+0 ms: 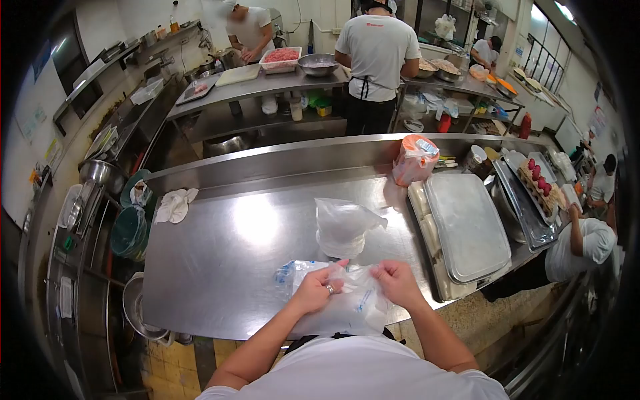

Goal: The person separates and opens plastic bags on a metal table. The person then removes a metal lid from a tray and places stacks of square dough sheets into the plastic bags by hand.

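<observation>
Both my hands grip a thin clear plastic bag (353, 307) with blue print, close to my body at the table's front edge. My left hand (321, 288), wearing a ring, pinches the bag's upper left side. At the upper right corner, the fingers of my right hand (395, 279) are closed on the same plastic. Just beyond my hands stands a translucent bag (343, 230) with something whitish inside that I cannot make out. Beside my left hand lies a plastic packet (290, 273) with blue print, partly covered by the hand.
A lidded tray (467, 227) rests on white containers to the right. Behind it is an orange-and-white plastic-wrapped bundle (415, 160). A crumpled cloth (175, 205) lies on the steel table (213, 280) at left. Several people work around, one person (377, 53) at the counter opposite.
</observation>
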A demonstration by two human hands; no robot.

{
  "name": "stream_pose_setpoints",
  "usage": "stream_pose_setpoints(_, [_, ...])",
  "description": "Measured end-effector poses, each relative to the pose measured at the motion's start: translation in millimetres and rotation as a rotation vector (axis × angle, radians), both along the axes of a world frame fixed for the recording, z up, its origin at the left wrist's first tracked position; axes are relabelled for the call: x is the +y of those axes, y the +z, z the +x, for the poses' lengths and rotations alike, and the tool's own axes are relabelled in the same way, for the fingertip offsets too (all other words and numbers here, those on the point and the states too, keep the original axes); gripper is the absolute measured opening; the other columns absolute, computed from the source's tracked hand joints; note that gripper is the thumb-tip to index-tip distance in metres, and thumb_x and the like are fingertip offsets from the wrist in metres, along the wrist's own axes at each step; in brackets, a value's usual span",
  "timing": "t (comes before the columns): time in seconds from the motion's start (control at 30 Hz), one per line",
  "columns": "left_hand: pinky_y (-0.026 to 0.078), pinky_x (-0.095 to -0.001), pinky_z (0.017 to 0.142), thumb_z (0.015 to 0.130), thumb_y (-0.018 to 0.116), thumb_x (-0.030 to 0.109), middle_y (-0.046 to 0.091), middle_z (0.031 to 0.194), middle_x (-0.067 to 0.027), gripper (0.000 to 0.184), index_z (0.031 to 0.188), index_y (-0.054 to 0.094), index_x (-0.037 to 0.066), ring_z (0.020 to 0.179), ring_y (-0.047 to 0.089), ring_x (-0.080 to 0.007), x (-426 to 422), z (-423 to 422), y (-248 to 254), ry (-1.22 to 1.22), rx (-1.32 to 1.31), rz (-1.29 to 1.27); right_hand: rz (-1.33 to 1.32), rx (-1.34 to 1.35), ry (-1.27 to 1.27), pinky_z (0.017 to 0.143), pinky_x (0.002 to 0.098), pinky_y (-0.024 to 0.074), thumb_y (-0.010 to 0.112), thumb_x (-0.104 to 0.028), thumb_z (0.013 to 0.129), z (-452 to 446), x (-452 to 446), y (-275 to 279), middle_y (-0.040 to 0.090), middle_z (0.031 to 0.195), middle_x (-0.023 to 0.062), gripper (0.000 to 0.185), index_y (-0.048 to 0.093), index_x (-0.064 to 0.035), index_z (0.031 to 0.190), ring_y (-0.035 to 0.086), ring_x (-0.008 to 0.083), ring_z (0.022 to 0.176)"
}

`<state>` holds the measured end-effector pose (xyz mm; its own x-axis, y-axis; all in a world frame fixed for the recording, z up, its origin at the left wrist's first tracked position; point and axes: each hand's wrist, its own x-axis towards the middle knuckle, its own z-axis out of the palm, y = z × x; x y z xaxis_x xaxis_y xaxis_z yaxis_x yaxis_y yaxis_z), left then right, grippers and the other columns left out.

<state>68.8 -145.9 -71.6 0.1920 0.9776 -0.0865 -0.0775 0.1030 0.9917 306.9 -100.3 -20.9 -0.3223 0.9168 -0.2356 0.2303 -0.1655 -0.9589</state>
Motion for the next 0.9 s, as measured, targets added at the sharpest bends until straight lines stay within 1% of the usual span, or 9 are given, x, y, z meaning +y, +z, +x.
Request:
stream_pose_setpoints(0.07, [0.052,-0.0265,0.083,0.096,0.066,0.008,0.071,0.118,-0.0076,0.02,0.114,0.071,0.001,0.09,0.067,-0.0138,3,-9,6,-0.012,-0.137,-0.078,-0.073,-0.046,0.077,0.066,0.0249,0.0473,0.063,-0.017,0.097,-2,-5,-6,0.07,0.082,0.0044,0.02,0.072,0.0007,0.093,0.059,0.0091,0.074])
stream_pose_setpoints(0.2, [0.052,-0.0235,0.078,0.096,0.067,0.009,0.07,0.111,-0.0045,0.014,0.108,0.068,0.002,0.087,0.066,-0.0105,13,-14,-20,0.152,-0.186,0.065,-0.119,0.359,-0.146,0.07,0.0267,0.0498,0.064,-0.02,0.098,-6,0,-10,0.069,0.084,0.0039,0.021,0.069,-0.0013,0.088,0.061,0.0102,0.075])
stream_pose_setpoints(0.37, [0.048,-0.0191,0.075,0.095,0.069,0.014,0.066,0.096,0.0021,0.012,0.105,0.067,0.008,0.085,0.062,-0.0073,14,-6,-35,0.01,-0.454,-0.231,-0.417,0.82,-0.108,0.076,0.0315,0.0539,0.067,-0.022,0.096,-4,14,14,0.068,0.084,0.0055,0.017,0.065,-0.0055,0.089,0.064,0.017,0.076])
stream_pose_setpoints(0.5, [0.05,-0.0259,0.079,0.095,0.067,0.021,0.066,0.096,-0.0015,0.023,0.113,0.063,0.008,0.09,0.062,-0.0087,24,-25,-4,-0.184,-0.258,-0.342,-0.339,0.852,0.047,0.076,0.034,0.0541,0.067,-0.022,0.094,10,38,24,0.065,0.08,0.0054,0.017,0.063,-0.0067,0.089,0.063,0.0178,0.075])
stream_pose_setpoints(0.6, [0.053,-0.0337,0.082,0.095,0.066,0.02,0.068,0.095,-0.0041,0.019,0.109,0.065,0.007,0.093,0.065,-0.0146,50,-32,48,-0.076,-0.603,-0.177,-0.435,1.146,0.232,0.075,0.0363,0.0551,0.065,-0.024,0.095,5,67,56,0.065,0.079,0.0059,0.019,0.062,-0.0069,0.088,0.064,0.019,0.073])
stream_pose_setpoints(0.67, [0.055,-0.0393,0.084,0.095,0.064,0.019,0.069,0.096,-0.0068,0.017,0.106,0.066,0.006,0.093,0.068,-0.022,83,-42,77,0.01,-0.867,-0.22,-0.386,1.052,0.116,0.074,0.0363,0.0555,0.065,-0.024,0.095,-2,89,64,0.064,0.079,0.0056,0.019,0.062,-0.0065,0.088,0.064,0.0192,0.072])
stream_pose_setpoints(0.77, [0.053,-0.0386,0.089,0.097,0.054,0.022,0.068,0.105,-0.0069,0.018,0.101,0.063,0.007,0.095,0.065,-0.0189,125,-63,92,-0.208,-1.064,-0.232,-0.305,0.687,-0.233,0.066,0.0346,0.0554,0.067,-0.022,0.094,-30,115,78,0.064,0.079,0.0044,0.018,0.064,-0.0051,0.088,0.064,0.0179,0.069])
stream_pose_setpoints(0.83, [0.052,-0.0351,0.073,0.097,0.054,0.021,0.066,0.097,-0.0045,0.016,0.1,0.063,0.008,0.082,0.063,-0.017,144,-57,61,0.184,-0.769,-0.404,-0.088,0.388,-0.243,0.065,0.0338,0.0552,0.069,-0.022,0.093,-39,152,16,0.064,0.08,0.0041,0.019,0.064,-0.0044,0.087,0.064,0.0176,0.068])
stream_pose_setpoints(0.9, [0.042,-0.0299,0.055,0.097,0.053,0.019,0.062,0.085,-0.001,0.013,0.098,0.063,0.011,0.067,0.056,-0.0134,158,-55,2,0.399,-0.553,-0.557,-0.193,0.293,-0.312,0.061,0.0343,0.0535,0.071,-0.023,0.092,-58,155,-35,0.063,0.076,0.0045,0.021,0.065,-0.0039,0.084,0.063,0.0172,0.066])
